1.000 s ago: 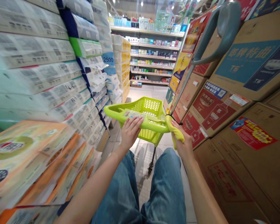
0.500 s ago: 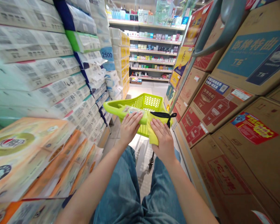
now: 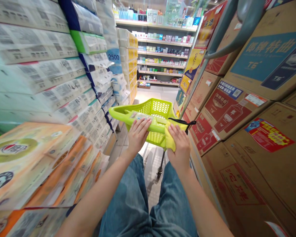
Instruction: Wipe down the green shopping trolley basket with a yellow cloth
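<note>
Head view, left hand (image 3: 138, 134) draped over green basket (image 3: 158, 128) (grip unclear), right hand (image 3: 180, 146) clasping yellow cloth (image 3: 170, 142)

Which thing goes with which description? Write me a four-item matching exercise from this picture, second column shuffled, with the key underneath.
1. Yellow cloth
2. Left hand
3. Cardboard boxes
4. Basket

A. Stacked along the right side of the aisle
B. Lime green, with holes in its walls
C. Under the right hand
D. Resting on the near rim, touching no cloth

Pairs: 1-C, 2-D, 3-A, 4-B
</note>
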The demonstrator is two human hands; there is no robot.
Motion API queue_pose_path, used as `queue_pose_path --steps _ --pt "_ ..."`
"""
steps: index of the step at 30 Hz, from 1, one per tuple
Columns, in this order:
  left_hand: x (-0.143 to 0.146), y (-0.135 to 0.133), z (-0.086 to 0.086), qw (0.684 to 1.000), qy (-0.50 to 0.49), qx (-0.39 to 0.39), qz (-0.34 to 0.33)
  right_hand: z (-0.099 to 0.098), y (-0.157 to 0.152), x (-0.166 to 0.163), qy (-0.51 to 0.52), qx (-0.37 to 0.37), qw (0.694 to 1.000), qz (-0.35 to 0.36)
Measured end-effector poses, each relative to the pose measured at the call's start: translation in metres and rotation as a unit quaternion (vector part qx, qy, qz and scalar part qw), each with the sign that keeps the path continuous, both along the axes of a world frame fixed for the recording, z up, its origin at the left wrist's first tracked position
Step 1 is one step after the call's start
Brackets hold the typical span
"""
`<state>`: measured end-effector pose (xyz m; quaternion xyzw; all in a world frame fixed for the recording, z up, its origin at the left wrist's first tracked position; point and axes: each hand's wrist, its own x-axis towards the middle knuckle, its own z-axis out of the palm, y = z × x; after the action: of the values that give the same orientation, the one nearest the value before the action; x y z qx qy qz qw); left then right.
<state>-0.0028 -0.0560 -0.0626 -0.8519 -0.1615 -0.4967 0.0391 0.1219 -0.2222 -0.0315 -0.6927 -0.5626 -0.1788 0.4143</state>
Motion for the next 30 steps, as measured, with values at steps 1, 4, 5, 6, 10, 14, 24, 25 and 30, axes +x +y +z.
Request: queue_pose_path --steps 1,4,5,6,10,14,24,25,30 --pt "0.0 0.0 0.0 1.0 -0.003 0.002 0.0 0.003 0.006 -0.012 -0.021 -0.018 1.0 0.0" --pt "0.001 0.0 0.0 1.0 -0.004 0.007 -0.002 0.008 0.026 -0.036 -0.044 -0.046 0.998 0.008" --pt "0.0 0.001 0.001 1.0 -0.003 0.009 -0.004 0.008 0.03 -0.039 -0.047 -0.049 0.998 0.011" --pt "0.0 0.002 0.001 1.0 -0.001 0.012 -0.005 0.007 0.031 -0.04 -0.049 -0.052 0.997 0.015" --pt "-0.004 0.008 0.001 1.0 0.017 0.022 -0.008 -0.002 0.01 -0.024 -0.067 -0.047 0.996 0.037" --pt "-0.005 0.007 0.002 1.0 0.019 0.023 -0.001 -0.014 -0.017 0.009 -0.012 0.014 0.999 0.035" --pt "-0.004 0.002 0.004 1.0 0.011 0.013 0.005 -0.016 -0.01 0.022 0.1 0.085 0.991 0.021" --pt "-0.004 0.002 0.004 1.0 0.013 0.011 0.005 -0.013 -0.007 0.012 0.057 0.062 0.996 0.025" --pt "-0.004 0.001 0.003 1.0 0.011 0.011 0.002 0.004 0.02 -0.038 -0.039 -0.046 0.998 0.031"
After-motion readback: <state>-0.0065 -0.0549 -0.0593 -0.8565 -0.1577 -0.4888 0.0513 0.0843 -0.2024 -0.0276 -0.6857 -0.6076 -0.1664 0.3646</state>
